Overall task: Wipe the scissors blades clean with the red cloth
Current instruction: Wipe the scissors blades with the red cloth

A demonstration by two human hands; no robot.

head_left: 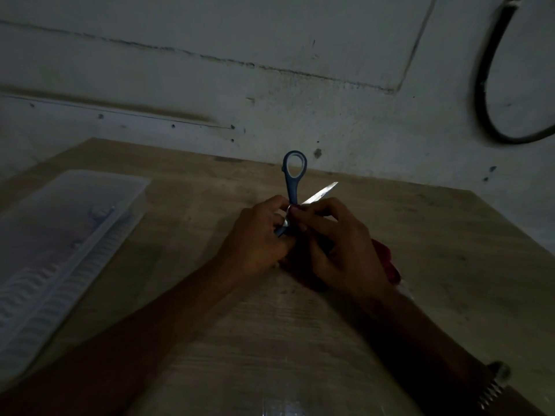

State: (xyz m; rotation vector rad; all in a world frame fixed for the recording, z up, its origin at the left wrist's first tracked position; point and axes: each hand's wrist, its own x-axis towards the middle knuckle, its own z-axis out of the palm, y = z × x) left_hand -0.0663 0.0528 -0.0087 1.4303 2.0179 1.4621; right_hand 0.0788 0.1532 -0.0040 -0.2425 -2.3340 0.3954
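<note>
Left hand [258, 235] curls round the scissors [292, 190] near the pivot, fingers closed on the lower handle, which is mostly hidden. Scissors are spread open: one blue handle loop stands up toward 12 o'clock, one bare blade sticks out toward 2 o'clock past the fingers. Right hand [339, 244] sits just beside the left, at its 3 o'clock, fingers bent and pinching the red cloth [387, 259] up against the metal near the pivot; most of the cloth bunches under and behind that hand, trailing toward 4 o'clock onto the wooden worktop [210, 325]. Dim light, so the exact cloth-to-blade contact is hard to read.

Step, as judged: wiping is underway at the base of the blades; the exposed blade tip looks untouched by cloth right now. Next move likely calls for sliding the pinched cloth outward along that blade toward the tip, spine side, fingers off the edge, left hand steady.

Clear plastic box [60, 250] lies at 9 o'clock, well apart. Black cable [483, 85] loops on the wall at 1 o'clock.
</note>
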